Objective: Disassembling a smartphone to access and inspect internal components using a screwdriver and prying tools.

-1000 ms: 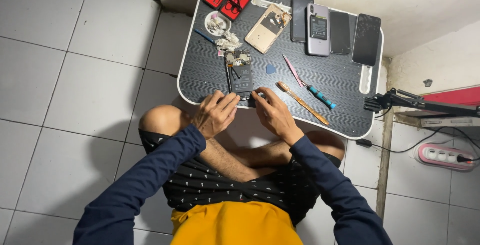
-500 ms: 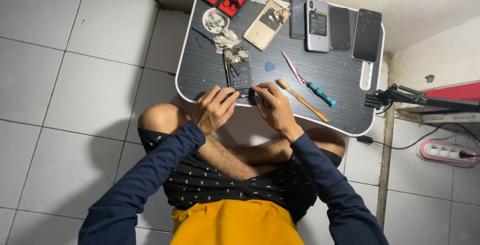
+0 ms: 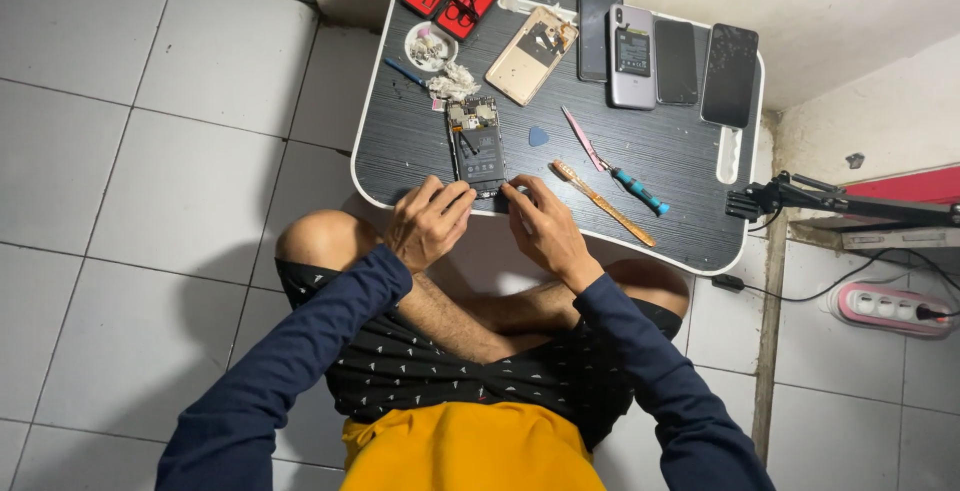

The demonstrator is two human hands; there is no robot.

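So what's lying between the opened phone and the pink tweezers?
In the head view, a small blue pick lies on the table between the opened phone and the pink tweezers.

The opened phone [image 3: 477, 144] now lies in plain sight on the dark table [image 3: 670, 166], with both hands at its near end; a second ago they were closed together over that spot. The left hand [image 3: 428, 226] has drawn back to the left and the right hand [image 3: 545, 233] to the right, so the fingertips pinch opposite near corners.
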